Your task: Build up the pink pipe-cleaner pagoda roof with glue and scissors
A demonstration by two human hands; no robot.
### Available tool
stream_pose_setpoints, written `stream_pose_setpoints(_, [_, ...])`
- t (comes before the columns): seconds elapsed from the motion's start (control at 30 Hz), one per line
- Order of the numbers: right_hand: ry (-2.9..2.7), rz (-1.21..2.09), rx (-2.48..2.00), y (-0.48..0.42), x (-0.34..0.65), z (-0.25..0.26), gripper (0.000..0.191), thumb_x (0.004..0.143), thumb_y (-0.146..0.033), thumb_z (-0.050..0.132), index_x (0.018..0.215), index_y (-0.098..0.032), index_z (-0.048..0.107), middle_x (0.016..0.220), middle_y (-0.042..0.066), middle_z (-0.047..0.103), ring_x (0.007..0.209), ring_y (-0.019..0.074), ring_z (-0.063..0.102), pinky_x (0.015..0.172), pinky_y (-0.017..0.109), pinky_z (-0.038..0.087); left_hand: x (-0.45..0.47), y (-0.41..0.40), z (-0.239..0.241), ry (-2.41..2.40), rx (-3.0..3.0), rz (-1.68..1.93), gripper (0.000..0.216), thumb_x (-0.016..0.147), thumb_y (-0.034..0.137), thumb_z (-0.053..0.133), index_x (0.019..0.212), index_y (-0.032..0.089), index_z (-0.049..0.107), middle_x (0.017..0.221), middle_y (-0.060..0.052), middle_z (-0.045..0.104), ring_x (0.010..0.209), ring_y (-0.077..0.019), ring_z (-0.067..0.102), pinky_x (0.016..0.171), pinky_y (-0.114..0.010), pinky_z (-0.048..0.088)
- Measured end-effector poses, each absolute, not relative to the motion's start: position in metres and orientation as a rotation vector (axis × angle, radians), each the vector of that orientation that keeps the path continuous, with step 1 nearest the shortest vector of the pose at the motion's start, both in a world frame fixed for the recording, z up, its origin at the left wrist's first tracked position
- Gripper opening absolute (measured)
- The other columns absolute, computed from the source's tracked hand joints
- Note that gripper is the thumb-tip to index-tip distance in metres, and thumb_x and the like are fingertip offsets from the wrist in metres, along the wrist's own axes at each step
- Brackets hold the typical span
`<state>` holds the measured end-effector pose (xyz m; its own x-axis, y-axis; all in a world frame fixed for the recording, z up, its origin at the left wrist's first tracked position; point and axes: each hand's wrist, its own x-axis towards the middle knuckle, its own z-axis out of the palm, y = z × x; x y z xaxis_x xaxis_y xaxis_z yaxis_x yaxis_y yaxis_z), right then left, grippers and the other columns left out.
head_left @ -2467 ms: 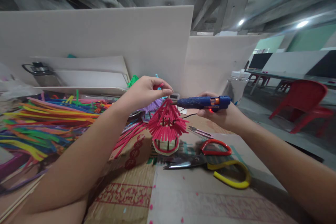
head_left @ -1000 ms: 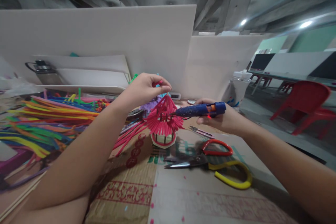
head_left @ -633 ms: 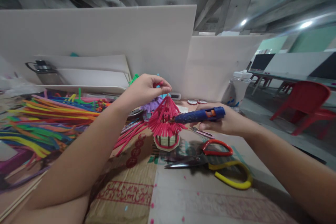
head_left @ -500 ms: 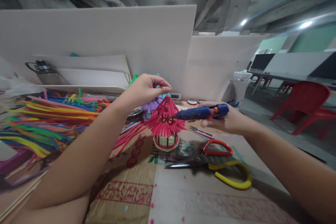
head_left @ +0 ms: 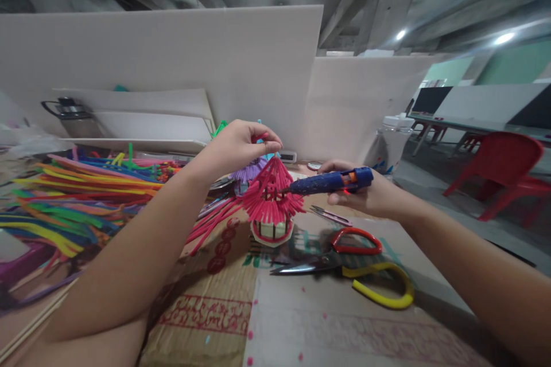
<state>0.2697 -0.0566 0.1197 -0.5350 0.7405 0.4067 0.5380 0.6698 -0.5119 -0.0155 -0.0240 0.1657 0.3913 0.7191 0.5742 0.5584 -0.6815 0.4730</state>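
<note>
A small model hut (head_left: 272,200) with a red pipe-cleaner roof and a pale round base stands on flattened cardboard (head_left: 206,304). My left hand (head_left: 239,146) pinches the top of the red roof from above, fingers closed. My right hand (head_left: 365,195) grips a blue glue gun (head_left: 329,181), whose nozzle touches the right side of the roof. A purple-roofed model (head_left: 248,172) sits just behind the red one.
Scissors with red and yellow handles (head_left: 348,266) lie right of the hut, with small metal tweezers (head_left: 329,216) behind them. Several coloured pipe cleaners (head_left: 73,195) are heaped at left. White boards (head_left: 172,69) stand behind. A plastic jar (head_left: 390,140) and red chairs (head_left: 503,175) are at right.
The glue gun's nozzle has shifted slightly up and down along the right side of the red roof. My left hand has kept its pinch on the roof top.
</note>
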Motion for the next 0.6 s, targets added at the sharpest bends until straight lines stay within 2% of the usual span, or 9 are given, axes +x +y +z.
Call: stream_pose_setpoints(0.6, [-2.110, 0.516, -0.975, -0.062, 0.257, 0.123, 0.044, 0.072, -0.053, 0.078, 0.097, -0.021, 0.061, 0.077, 0.000, 0.062, 0.066, 0.0139, 0.053, 0.056, 0.023, 0.042, -0.014, -0.024, 0.166, 1.147, 2.461, 1.151, 0.029, 0.081, 0.045, 0.067, 0.087, 0.018, 0.076, 0.060, 0.003, 0.054, 0.054, -0.0092, 0.038, 0.054, -0.024, 0.031])
